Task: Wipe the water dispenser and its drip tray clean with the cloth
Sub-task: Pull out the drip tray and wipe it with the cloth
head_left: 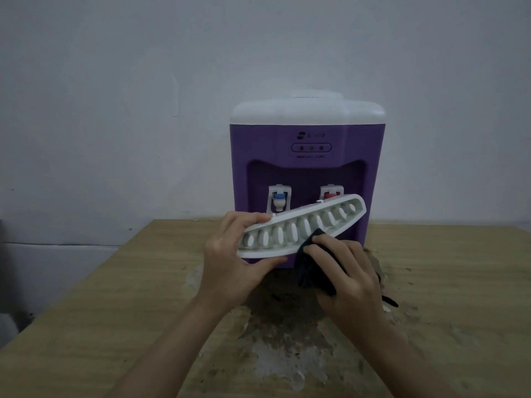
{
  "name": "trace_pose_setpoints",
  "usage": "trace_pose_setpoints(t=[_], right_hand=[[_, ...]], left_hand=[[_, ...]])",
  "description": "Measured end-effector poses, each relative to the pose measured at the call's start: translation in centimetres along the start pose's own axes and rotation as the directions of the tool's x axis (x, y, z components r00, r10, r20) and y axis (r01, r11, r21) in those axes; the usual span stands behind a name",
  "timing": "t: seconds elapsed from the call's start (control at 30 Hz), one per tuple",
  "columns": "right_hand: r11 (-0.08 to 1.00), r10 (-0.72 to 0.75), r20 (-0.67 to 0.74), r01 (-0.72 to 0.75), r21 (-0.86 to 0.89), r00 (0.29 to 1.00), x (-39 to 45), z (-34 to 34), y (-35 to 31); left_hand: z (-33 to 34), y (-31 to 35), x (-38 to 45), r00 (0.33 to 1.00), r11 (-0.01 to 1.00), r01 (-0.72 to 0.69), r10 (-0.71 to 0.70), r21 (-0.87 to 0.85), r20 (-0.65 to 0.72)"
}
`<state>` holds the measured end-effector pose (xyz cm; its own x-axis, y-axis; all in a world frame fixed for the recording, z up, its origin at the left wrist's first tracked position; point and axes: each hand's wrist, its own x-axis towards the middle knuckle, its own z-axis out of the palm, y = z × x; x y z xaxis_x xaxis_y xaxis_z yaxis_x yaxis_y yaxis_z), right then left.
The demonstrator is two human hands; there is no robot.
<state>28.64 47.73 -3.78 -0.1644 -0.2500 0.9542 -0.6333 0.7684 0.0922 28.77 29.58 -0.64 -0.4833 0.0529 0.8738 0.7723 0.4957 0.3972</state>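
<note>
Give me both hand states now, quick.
Left hand: closed, gripping the left end of the drip tray.
Right hand: closed, holding the dark cloth against the tray's lower edge.

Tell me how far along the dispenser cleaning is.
Done: the drip tray is off the water dispenser. In hand: left hand holds it tilted while right hand presses the dark cloth against it. Left: refitting it; I can't tell whether the body has been wiped.
</note>
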Motion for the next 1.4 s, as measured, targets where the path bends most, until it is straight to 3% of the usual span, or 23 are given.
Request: trace_pose_setpoints(t=[0.2,0.4,0.5,0.6,0.87,1.03,1.23,1.4], right_hand=[[0.996,0.073,-0.028,-0.074,-0.056,0.997,0.1,0.0,-0.3],[0.984,0.16,0.053,-0.155,-0.087,0.986,0.7,-0.1,-0.7],[0.973,0.23,0.085,-0.231,0.009,0.97,0.6,-0.2,-0.9],[0.971,0.197,0.089,-0.207,0.122,0.976,0.3,-0.2,-0.9],[0.966,0.164,0.088,-0.178,0.189,0.983,1.6,-0.7,-2.5],[0.806,0.309,0.281,-0.407,0.43,0.909,3.2,-0.8,-2.9],[0.812,0.305,0.31,-0.416,0.409,0.9,3.0,-1.1,-1.7],[0.72,0.326,0.354,-0.473,0.508,0.876,3.4,-0.9,-2.7]], left_hand=[[0.1,0.0,0.1,0.997,0.996,-0.075,0.075,0.052,-0.005],[0.5,0.0,-0.3,0.988,0.985,-0.153,0.15,0.076,0.047],[0.6,0.2,-0.1,0.988,0.987,-0.146,0.141,0.073,0.062],[0.6,0.2,0.0,0.987,0.987,-0.143,0.136,0.078,0.089],[1.1,0.1,0.1,0.993,0.992,-0.093,0.085,0.085,0.086],[1.1,0.7,0.3,0.997,0.999,0.036,-0.034,-0.024,0.073],[1.2,0.4,0.2,0.995,0.996,0.073,-0.07,-0.052,0.07],[1.8,0.5,-0.1,0.99,0.995,0.094,-0.091,-0.025,0.11]])
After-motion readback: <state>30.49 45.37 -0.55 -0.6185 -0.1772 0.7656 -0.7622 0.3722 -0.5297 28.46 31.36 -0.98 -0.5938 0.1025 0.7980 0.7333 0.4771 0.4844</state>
